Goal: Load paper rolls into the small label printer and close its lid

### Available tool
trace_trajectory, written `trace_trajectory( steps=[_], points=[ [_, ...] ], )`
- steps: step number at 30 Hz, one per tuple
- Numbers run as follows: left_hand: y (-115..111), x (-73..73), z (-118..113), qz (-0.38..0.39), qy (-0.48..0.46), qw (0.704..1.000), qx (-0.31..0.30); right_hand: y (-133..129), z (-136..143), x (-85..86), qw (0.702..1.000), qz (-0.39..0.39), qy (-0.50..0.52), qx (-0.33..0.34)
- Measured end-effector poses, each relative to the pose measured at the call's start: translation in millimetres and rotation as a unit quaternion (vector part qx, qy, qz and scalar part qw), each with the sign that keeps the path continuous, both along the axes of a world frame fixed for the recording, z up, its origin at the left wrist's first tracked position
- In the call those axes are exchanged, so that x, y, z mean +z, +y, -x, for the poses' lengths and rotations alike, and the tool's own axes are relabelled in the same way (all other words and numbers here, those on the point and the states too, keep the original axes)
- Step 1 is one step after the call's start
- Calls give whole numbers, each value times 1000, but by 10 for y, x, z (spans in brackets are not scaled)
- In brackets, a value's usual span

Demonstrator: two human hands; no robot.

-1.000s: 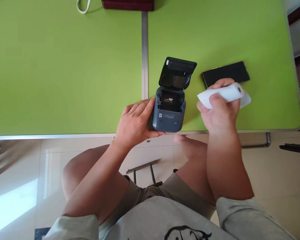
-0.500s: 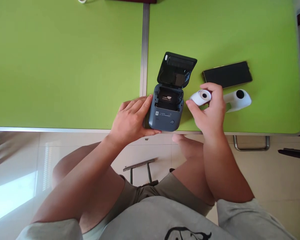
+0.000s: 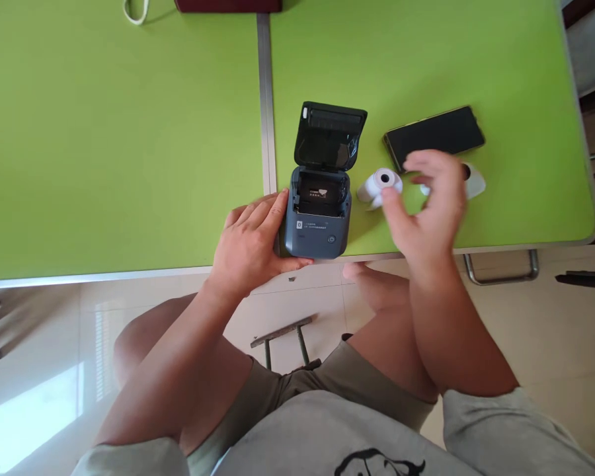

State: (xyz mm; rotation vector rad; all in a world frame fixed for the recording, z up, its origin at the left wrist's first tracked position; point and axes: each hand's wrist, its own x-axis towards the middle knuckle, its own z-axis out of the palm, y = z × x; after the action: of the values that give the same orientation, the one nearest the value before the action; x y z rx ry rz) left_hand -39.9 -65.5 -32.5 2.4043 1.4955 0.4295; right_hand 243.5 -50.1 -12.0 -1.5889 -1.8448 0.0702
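A dark blue-grey device [image 3: 317,231] sits at the table's front edge with its black lid [image 3: 330,135] raised; its inner compartment shows a small white label. My left hand [image 3: 250,241] rests against the device's left side and front corner, fingers apart, not wrapped round it. To the right of the device a small white roll [image 3: 384,178] lies on the table. My right hand [image 3: 426,205], slightly blurred, is open just right of that roll, thumb and fingers spread. Partly hidden behind this hand is a second white roll [image 3: 476,183].
A black phone [image 3: 436,135] lies beyond the rolls. The green table [image 3: 129,145] has a metal seam [image 3: 266,99] left of the device. At the far edge are a dark red object [image 3: 228,5] and a white loop [image 3: 137,13].
My right hand has let go of the small white roll and moved right, its fingers now spread. The view has shifted slightly; my left hand stays at the device.
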Motion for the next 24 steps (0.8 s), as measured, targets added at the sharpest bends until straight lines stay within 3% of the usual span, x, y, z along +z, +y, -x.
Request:
trace_trajectory(
  steps=[2, 4, 11, 14, 16, 19, 22, 24],
  points=[
    [2, -3, 5, -5, -4, 1000, -4, -24, -171, 16, 988, -141, -10, -56],
    [7, -4, 9, -8, -7, 1000, -7, -21, -353, -5, 970, -219, -15, -108],
    [19, -4, 10, -16, -8, 1000, -4, 88, -581, -129, 986, 31, 16, -163],
    [20, -14, 12, -17, -14, 1000, -5, 122, -577, -124, 983, 75, 49, -158],
    [20, -20, 12, -17, -14, 1000, -3, 113, -534, -64, 981, 49, 84, -165],
    [19, -23, 7, -18, -10, 1000, 2, 39, -345, 167, 978, -51, 163, -117],
    [18, -19, 1, -15, -9, 1000, 0, -58, -46, 502, 972, -119, 205, 11],
    [16, -14, -1, -8, -9, 1000, -4, -86, 154, 675, 987, -14, 123, 100]
  ],
)
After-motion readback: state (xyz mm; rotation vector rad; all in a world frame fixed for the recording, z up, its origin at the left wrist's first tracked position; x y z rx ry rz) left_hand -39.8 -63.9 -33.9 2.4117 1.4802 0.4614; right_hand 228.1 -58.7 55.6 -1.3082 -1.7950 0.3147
